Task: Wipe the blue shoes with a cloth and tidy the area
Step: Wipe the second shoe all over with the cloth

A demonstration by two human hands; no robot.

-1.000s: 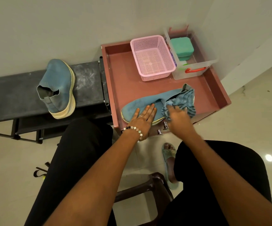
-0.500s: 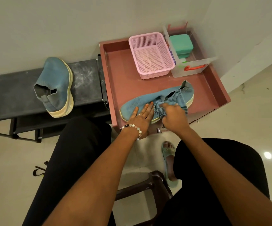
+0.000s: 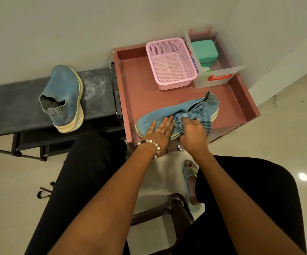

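Right hand (image 3: 192, 134) gripping cloth (image 3: 197, 116) slid back toward heel; left hand (image 3: 160, 132) stays flat on shoe (image 3: 154, 117).

shoe (image 3: 160, 116): matt knit fabric
cloth (image 3: 201, 115): soft striped fabric
basket (image 3: 171, 62): perforated pink plastic
floor (image 3: 286, 144): glossy tile

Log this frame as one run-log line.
phase: wiping | left hand: flat on shoe | right hand: holds cloth on shoe | second shoe: on rack

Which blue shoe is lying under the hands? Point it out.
The blue shoe on the pink tray: the left hand presses it flat while the right hand holds the cloth on it. The other shoe sits untouched on the black rack.
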